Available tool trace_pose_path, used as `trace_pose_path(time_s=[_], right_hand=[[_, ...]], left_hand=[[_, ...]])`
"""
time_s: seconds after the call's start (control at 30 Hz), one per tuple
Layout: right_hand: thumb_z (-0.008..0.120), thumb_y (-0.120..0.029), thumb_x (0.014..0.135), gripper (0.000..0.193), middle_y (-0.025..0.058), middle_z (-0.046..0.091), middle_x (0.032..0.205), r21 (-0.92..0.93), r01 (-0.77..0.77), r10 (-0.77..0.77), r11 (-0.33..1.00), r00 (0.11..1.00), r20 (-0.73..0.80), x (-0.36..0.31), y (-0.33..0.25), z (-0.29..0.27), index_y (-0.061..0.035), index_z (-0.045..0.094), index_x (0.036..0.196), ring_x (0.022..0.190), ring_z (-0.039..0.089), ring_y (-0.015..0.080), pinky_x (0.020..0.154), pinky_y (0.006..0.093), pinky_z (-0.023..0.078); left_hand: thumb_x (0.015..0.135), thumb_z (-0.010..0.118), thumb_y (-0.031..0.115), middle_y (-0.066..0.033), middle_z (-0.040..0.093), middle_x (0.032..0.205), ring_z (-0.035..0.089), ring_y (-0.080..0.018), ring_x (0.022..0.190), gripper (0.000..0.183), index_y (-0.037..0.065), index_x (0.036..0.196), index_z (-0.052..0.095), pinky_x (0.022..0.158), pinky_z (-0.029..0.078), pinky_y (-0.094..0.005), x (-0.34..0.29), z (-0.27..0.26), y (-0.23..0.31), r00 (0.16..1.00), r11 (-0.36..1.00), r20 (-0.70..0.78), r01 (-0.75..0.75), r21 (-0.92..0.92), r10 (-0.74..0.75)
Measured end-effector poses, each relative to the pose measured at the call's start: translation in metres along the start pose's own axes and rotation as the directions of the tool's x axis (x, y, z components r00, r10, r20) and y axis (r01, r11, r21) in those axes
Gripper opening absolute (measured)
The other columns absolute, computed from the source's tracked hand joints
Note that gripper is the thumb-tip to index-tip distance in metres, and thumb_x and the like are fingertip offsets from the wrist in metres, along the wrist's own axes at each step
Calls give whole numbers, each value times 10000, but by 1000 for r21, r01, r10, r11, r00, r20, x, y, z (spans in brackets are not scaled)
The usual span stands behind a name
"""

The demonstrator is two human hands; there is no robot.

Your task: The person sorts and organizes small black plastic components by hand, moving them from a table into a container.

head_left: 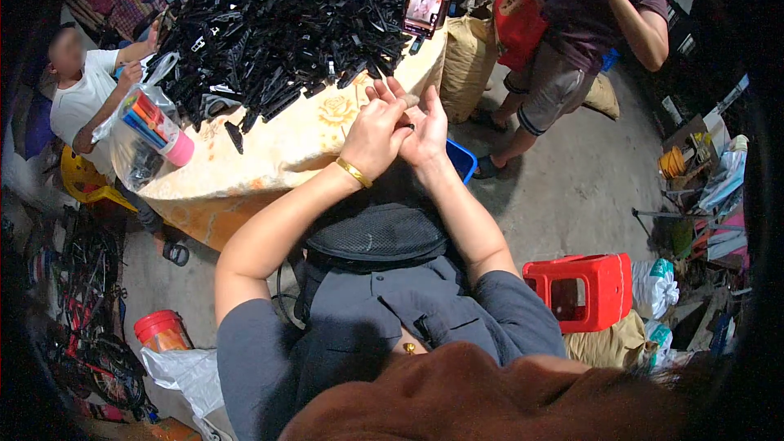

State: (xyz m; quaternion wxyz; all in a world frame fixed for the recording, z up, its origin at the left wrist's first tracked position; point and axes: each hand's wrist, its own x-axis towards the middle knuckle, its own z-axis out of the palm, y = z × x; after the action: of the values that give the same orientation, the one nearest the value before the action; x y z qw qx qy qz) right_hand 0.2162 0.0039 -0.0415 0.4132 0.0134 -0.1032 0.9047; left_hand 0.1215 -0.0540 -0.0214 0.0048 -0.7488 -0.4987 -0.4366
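My left hand, with a gold bracelet at its wrist, reaches across to my right hand just off the table's near edge. The left fingers are bent, thumb and fingers pressed together over the right palm. A small black piece shows between the left thumb and the right palm; its kind is too small to tell. My right palm faces up with its fingers apart, and a beige wrap shows among the fingertips. Beyond both hands lies a large heap of slim black plastic pieces on a floral tablecloth.
A lit phone stands at the heap's right edge. A clear bag with colourful pens sits at the table's left corner. A blue bin is below the table edge. People sit left and stand right. A red stool is behind right.
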Motion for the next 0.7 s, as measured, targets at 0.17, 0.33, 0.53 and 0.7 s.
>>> trace_pose_path(time_s=[0.17, 0.33, 0.53, 0.7], right_hand=[[242, -571, 862, 703, 243, 479, 1176, 130, 13, -17, 991, 1000, 25, -2, -2, -7, 39, 456, 1137, 1140, 420, 359, 998, 455, 296], [302, -506, 882, 656, 246, 468, 1184, 240, 89, -62, 967, 991, -118, -11, -12, -7, 83, 432, 1140, 1146, 416, 373, 992, 476, 313], [284, -449, 902, 605, 247, 495, 1147, 233, 190, -167, 954, 979, -118, -26, -57, -40, 95, 465, 1097, 1100, 460, 374, 959, 461, 367], [288, -426, 904, 603, 282, 457, 1183, 192, 373, -345, 908, 924, -165, -39, -99, -51, 121, 453, 1097, 1134, 426, 395, 978, 472, 351]], left_hand=[[694, 626, 47, -149, 581, 861, 576, -277, 792, 375, 35, 1061, 548, 717, 467, -341, 0, -2, 0, 999, 995, -41, -20, -93, 16], [787, 597, 81, -124, 579, 986, 587, -173, 818, 301, 9, 1073, 536, 660, 499, -267, -8, -24, -6, 974, 895, -15, 200, -399, -224], [767, 601, 149, -148, 571, 990, 518, -299, 944, 290, 5, 1016, 562, 846, 419, -368, -38, -70, -33, 970, 970, 0, 241, -13, -241], [754, 607, 203, -168, 540, 995, 461, -327, 1002, 334, 4, 1014, 542, 886, 364, -399, -55, -107, -80, 992, 905, -55, 126, 407, -113]])
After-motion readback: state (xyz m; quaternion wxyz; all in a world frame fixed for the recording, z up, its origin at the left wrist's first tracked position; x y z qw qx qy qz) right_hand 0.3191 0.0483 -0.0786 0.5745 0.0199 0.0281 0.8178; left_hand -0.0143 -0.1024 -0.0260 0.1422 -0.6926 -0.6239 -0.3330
